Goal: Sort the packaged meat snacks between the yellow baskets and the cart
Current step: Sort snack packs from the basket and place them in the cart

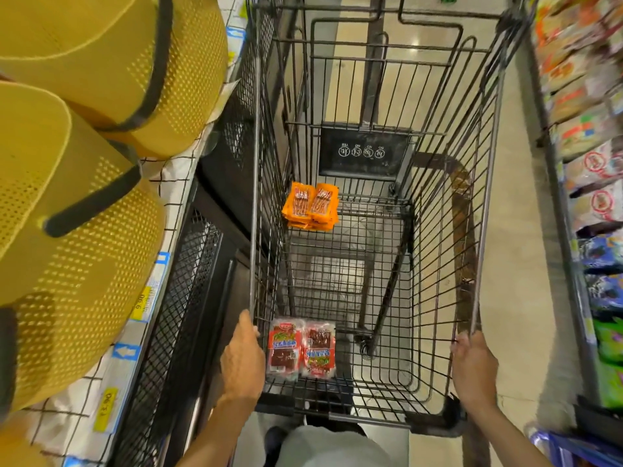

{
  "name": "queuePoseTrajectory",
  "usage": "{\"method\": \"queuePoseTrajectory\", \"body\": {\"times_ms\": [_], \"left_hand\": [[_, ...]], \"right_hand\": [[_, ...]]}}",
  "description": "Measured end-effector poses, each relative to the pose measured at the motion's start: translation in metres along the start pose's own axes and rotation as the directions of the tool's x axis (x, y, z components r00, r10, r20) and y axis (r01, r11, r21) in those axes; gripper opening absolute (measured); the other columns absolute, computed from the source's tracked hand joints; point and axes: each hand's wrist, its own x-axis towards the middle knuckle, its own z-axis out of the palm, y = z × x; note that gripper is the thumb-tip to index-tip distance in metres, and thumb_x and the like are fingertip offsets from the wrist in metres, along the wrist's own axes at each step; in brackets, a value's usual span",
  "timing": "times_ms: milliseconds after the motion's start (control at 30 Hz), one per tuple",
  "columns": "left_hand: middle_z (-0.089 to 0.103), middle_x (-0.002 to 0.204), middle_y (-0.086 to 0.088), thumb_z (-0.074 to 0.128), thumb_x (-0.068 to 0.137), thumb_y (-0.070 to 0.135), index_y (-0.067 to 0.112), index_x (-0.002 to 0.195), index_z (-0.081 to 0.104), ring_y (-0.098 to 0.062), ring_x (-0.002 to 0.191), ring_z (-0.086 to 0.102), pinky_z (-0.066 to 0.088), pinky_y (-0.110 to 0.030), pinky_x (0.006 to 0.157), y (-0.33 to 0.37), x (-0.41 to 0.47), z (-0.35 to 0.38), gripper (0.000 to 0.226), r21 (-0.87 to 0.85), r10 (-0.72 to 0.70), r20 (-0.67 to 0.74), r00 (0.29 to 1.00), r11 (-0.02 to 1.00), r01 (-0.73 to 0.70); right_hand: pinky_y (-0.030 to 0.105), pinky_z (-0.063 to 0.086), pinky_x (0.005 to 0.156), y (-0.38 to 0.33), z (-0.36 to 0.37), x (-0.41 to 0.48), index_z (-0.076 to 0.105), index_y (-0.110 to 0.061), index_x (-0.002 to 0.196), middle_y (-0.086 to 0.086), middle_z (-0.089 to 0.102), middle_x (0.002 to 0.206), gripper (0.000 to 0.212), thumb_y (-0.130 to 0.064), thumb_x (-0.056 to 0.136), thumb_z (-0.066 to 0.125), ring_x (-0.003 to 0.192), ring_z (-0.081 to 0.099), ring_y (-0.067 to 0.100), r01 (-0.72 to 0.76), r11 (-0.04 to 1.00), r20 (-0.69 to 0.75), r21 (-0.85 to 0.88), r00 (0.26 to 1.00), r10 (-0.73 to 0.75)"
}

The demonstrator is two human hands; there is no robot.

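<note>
A black wire cart fills the middle of the view. On its floor at the far end lies a stack of orange meat snack packs. Two red meat snack packs lie side by side at the near end. My left hand grips the cart's left top rail, just left of the red packs. My right hand grips the right top rail. Two yellow perforated baskets stand on the shelf at the left, the far basket behind the near basket; their insides are hidden.
The shelf under the baskets has a checked liner and price tags along its edge. Black mesh shelving sits between it and the cart. Racks of packaged snacks line the right side. Tiled floor shows past the cart.
</note>
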Motion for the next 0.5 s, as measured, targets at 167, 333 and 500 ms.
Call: {"method": "queuePoseTrajectory", "body": {"times_ms": [167, 333, 500], "left_hand": [[0.064, 0.119, -0.013, 0.048, 0.094, 0.003, 0.006, 0.140, 0.035, -0.028, 0.105, 0.064, 0.050, -0.039, 0.085, -0.002, 0.004, -0.003, 0.048, 0.021, -0.043, 0.036, 0.998, 0.999, 0.042], [0.060, 0.126, -0.012, 0.044, 0.096, 0.001, 0.011, 0.145, 0.028, -0.024, 0.110, 0.060, 0.048, -0.035, 0.091, 0.005, 0.007, -0.006, 0.052, -0.054, -0.152, 0.128, 0.980, 0.986, 0.160], [0.058, 0.124, -0.010, 0.045, 0.094, -0.001, 0.009, 0.149, 0.024, -0.013, 0.100, 0.053, 0.042, -0.020, 0.087, 0.031, -0.006, 0.005, 0.059, -0.215, -0.108, 0.196, 0.975, 0.965, 0.150]], "right_hand": [[0.039, 0.049, 0.062, 0.002, 0.002, -0.003, 0.052, 0.005, 0.093, 0.022, 0.059, 0.082, 0.015, -0.005, 0.097, 0.041, 0.074, 0.058, 0.035, -0.004, 1.000, 0.019, -0.012, 1.000, 0.004], [0.036, 0.044, 0.064, -0.001, -0.003, 0.002, 0.053, 0.009, 0.092, 0.025, 0.060, 0.083, 0.009, 0.005, 0.093, 0.045, 0.071, 0.054, 0.030, 0.015, 0.998, 0.053, -0.058, 0.999, -0.012], [0.039, 0.045, 0.059, 0.005, -0.019, 0.037, 0.048, 0.002, 0.091, 0.018, 0.058, 0.075, 0.014, -0.004, 0.098, 0.037, 0.064, 0.052, 0.030, -0.059, 0.997, -0.027, -0.052, 0.998, 0.058]]}}
